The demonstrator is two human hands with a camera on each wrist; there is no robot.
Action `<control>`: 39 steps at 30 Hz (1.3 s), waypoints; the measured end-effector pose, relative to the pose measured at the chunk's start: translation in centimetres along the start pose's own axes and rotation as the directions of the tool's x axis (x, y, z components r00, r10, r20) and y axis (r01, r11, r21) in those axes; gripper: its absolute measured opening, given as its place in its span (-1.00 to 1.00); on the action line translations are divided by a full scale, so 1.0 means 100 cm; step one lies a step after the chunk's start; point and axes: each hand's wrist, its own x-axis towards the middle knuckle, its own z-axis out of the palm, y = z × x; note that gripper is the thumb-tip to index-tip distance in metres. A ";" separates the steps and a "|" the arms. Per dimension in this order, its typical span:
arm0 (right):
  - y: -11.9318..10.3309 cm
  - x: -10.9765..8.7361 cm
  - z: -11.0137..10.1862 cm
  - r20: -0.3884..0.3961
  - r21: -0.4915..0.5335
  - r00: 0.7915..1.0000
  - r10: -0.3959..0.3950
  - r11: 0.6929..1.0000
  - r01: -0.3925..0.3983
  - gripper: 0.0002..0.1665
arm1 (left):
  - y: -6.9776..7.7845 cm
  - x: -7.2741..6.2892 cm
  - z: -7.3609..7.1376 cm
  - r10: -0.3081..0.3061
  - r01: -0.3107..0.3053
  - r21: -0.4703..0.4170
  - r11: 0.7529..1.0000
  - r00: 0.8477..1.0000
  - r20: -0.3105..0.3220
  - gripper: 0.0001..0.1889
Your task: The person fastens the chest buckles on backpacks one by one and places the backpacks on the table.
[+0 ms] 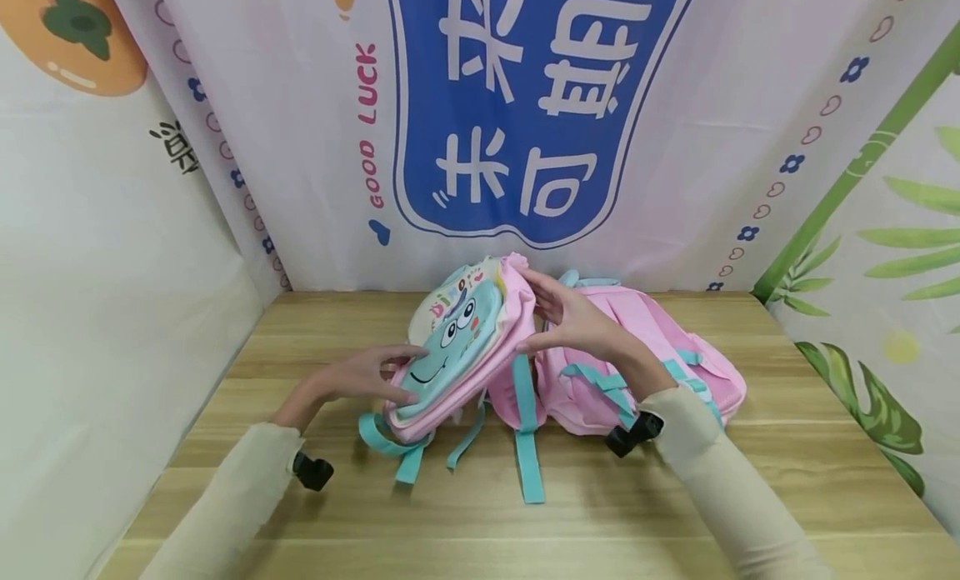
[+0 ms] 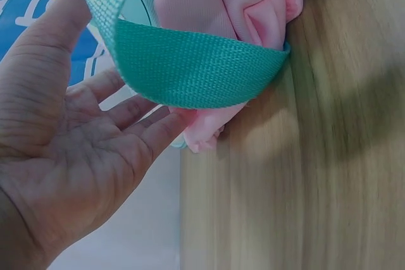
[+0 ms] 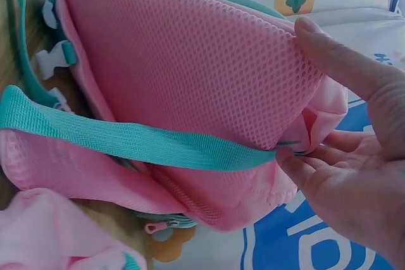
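Note:
A pink and teal child's backpack (image 1: 465, 330) with a cartoon face stands tilted on the table between the two hands. My left hand (image 1: 367, 373) touches its lower left side, the fingers mostly straight in the left wrist view and partly behind a teal strap (image 2: 196, 64). At its right side, my right hand (image 1: 573, 317) grips the edge. The right wrist view shows the thumb on the pink mesh back panel (image 3: 190, 49) and the fingers by the side pocket. A second pink backpack (image 1: 622, 313) lies just to the right, under the right forearm.
The wooden table (image 1: 300, 522) meets a printed cloth backdrop (image 1: 315, 188) behind the bags. Loose teal straps (image 1: 529, 472) hang down onto the tabletop. White buckles (image 3: 54, 60) show along the mesh panel's edge.

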 end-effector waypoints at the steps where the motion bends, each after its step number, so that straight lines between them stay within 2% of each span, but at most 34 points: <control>1: -0.002 0.002 -0.001 -0.003 -0.010 1.000 -0.004 1.000 0.004 0.31 | 0.000 0.001 0.000 0.004 -0.004 -0.009 1.000 1.000 -0.002 -0.13; 12: -0.030 0.020 0.000 -0.020 -0.118 0.995 -0.094 0.989 0.090 0.17 | 0.005 0.010 0.007 0.068 -0.069 -0.094 0.993 0.998 -0.019 -0.17; 18: -0.042 0.028 0.003 -0.033 -0.172 0.993 -0.109 0.980 0.102 0.12 | 0.008 0.016 0.012 0.102 -0.101 -0.164 0.981 0.995 -0.003 -0.13; 23: -0.052 0.033 0.005 -0.037 -0.185 0.993 -0.110 0.978 0.102 0.08 | 0.010 0.023 0.018 0.134 -0.130 -0.186 0.974 0.991 0.005 -0.08; 29: -0.063 0.038 0.009 -0.050 -0.307 0.994 -0.100 0.948 0.080 0.10 | 0.011 0.034 0.025 0.186 -0.182 -0.190 0.965 0.983 0.004 -0.03; 36: -0.074 0.047 0.013 -0.038 -0.360 0.993 -0.115 0.928 0.094 0.07 | 0.018 0.044 0.034 0.227 -0.217 -0.273 0.937 0.974 0.004 -0.03; 39: -0.078 0.049 0.015 -0.037 -0.381 0.994 -0.104 0.921 0.083 0.07 | 0.021 0.050 0.038 0.269 -0.258 -0.297 0.919 0.963 -0.005 -0.10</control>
